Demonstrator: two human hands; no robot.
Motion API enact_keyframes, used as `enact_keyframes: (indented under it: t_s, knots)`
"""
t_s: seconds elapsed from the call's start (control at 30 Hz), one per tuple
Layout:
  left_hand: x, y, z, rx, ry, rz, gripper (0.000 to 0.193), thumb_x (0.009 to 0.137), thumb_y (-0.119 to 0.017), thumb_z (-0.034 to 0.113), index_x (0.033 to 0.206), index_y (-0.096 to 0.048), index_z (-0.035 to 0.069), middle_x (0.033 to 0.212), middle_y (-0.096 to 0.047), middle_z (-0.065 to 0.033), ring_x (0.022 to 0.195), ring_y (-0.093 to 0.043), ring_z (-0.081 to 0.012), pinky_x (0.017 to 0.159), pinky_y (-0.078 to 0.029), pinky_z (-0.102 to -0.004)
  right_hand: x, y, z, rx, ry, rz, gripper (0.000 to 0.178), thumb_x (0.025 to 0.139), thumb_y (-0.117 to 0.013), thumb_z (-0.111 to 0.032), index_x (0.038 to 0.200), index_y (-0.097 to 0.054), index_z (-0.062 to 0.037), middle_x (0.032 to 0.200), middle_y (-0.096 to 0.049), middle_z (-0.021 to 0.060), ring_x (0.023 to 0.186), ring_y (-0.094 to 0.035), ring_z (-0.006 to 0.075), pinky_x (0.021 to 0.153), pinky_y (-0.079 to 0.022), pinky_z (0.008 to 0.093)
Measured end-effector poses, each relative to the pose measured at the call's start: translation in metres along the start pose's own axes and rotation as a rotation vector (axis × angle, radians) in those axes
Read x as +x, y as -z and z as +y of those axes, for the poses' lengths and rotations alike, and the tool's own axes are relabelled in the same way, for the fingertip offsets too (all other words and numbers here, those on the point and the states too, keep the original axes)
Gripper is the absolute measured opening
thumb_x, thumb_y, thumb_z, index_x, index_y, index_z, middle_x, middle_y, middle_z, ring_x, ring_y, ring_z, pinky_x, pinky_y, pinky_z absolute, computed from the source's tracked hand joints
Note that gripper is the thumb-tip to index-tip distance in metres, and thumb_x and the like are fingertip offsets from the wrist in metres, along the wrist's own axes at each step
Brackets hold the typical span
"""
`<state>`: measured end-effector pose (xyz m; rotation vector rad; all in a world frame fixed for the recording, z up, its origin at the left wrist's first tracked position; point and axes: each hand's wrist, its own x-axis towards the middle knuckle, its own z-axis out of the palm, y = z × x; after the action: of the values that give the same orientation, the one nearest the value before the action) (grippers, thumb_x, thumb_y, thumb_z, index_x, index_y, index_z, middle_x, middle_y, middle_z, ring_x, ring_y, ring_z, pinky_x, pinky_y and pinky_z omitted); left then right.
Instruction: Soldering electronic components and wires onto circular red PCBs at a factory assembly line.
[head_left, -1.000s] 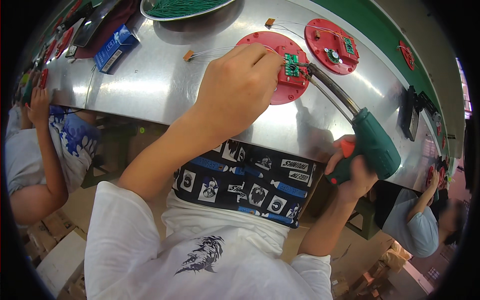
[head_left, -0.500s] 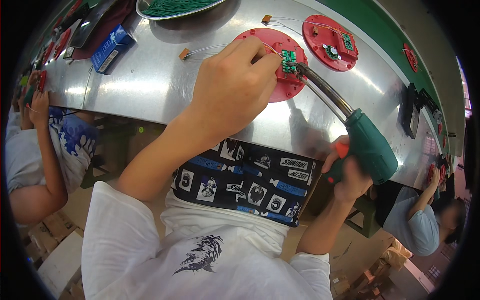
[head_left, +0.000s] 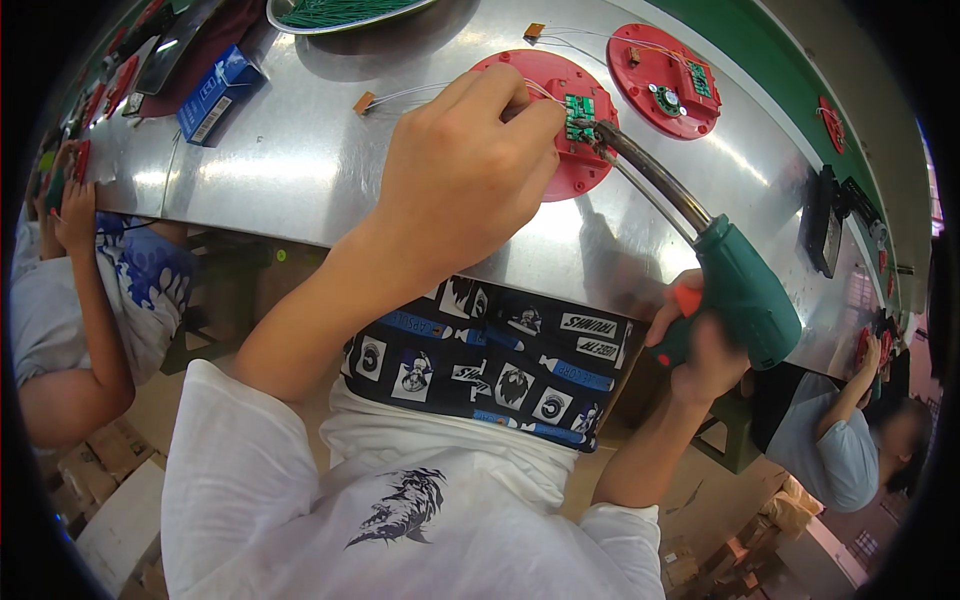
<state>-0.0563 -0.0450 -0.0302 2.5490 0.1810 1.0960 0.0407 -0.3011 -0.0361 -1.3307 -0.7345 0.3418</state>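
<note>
My left hand [head_left: 465, 165] reaches over a round red plastic housing [head_left: 588, 178], its fingers pinched beside a small green circuit board [head_left: 580, 108]. Thin white wires [head_left: 400, 94] run from a little orange piece [head_left: 364, 103] behind that hand to the board; the pinch appears to be on one of them, though the fingertips are partly hidden. In my right hand [head_left: 708, 362] is a green soldering gun [head_left: 748, 290] with an orange-red trigger, gripped by its handle. Its long metal barrel slants up leftward, and the tip meets the board close to my left fingertips.
A second red housing [head_left: 645, 100] with a board and wires lies to the right. Farther left are a blue box [head_left: 215, 95] and a metal bowl of green wires [head_left: 350, 22]. A black object [head_left: 824, 222] rests at the right table edge. Other people work on both sides.
The soldering gun's body and my right hand have shifted very slightly to the right. The tip stays at the board, and my left hand keeps its pinch.
</note>
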Motion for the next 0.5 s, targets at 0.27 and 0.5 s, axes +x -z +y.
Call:
enact_keyframes:
  t_s: [0.27, 0.5]
  knots:
    - [0.0004, -0.0006, -0.0007, -0.001, 0.001, -0.002, 0.017, 0.08, -0.069, 0.001, 0.097, -0.07, 0.001, 0.084, -0.062, -0.0129, 0.071, -0.064, -0.0277, 0.065, -0.053, -0.0358, 0.0059, -0.001, -0.0029, 0.04, -0.061, 0.002, 0.045, 0.092, -0.061, -0.022, 0.119, -0.051, 0.0119, 0.092, -0.061, 0.0193, 0.05, -0.058, 0.0216, 0.042, -0.046, 0.029]
    - [-0.0003, -0.0016, 0.0, -0.016, 0.004, -0.005, 0.016, 0.081, -0.069, 0.002, 0.097, -0.07, 0.001, 0.083, -0.062, -0.0125, 0.069, -0.063, -0.0272, 0.064, -0.052, -0.0355, 0.006, 0.0012, -0.0036, 0.038, -0.01, 0.014, 0.048, 0.092, -0.06, -0.022, 0.122, -0.048, 0.0135, 0.094, -0.061, 0.0237, 0.048, -0.058, 0.0232, 0.039, -0.046, 0.0298]
